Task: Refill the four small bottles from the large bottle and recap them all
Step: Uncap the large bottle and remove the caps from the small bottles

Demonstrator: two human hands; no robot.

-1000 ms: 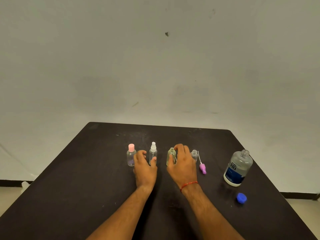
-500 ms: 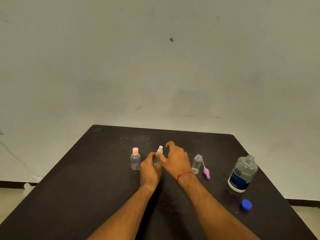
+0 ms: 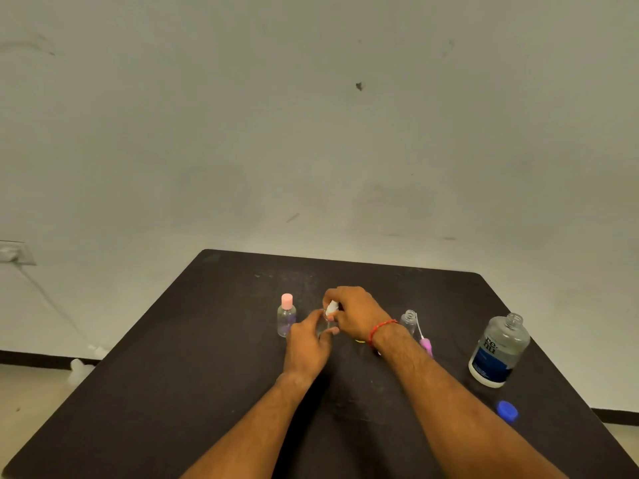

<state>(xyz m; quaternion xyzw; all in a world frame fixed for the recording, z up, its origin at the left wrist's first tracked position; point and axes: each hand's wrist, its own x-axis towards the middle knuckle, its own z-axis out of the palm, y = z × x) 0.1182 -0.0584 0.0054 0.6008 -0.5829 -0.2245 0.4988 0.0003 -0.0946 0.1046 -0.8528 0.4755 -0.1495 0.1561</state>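
My left hand [image 3: 308, 344] is wrapped around the body of a small clear spray bottle [image 3: 324, 324] standing on the black table [image 3: 193, 375]. My right hand [image 3: 356, 314] pinches that bottle's white spray cap [image 3: 332, 307]. To the left stands a small clear bottle with a pink cap [image 3: 286, 315]. Right of my hands, an uncapped small clear bottle [image 3: 409, 321] stands beside its pink pump cap [image 3: 426, 345], which lies flat. The large uncapped bottle with a blue label [image 3: 498, 350] is at the right, its blue cap [image 3: 507, 411] in front of it. My right wrist hides the fourth small bottle.
A pale wall rises behind the table's far edge. At the left, a wall socket [image 3: 14, 252] has a cable running down to the floor. A bit of yellow [image 3: 359, 340] shows under my right wrist.
My right hand left the green-tinted bottle and moved left onto the spray bottle's cap. My left hand closed around that bottle's body. The camera view shifted slightly.
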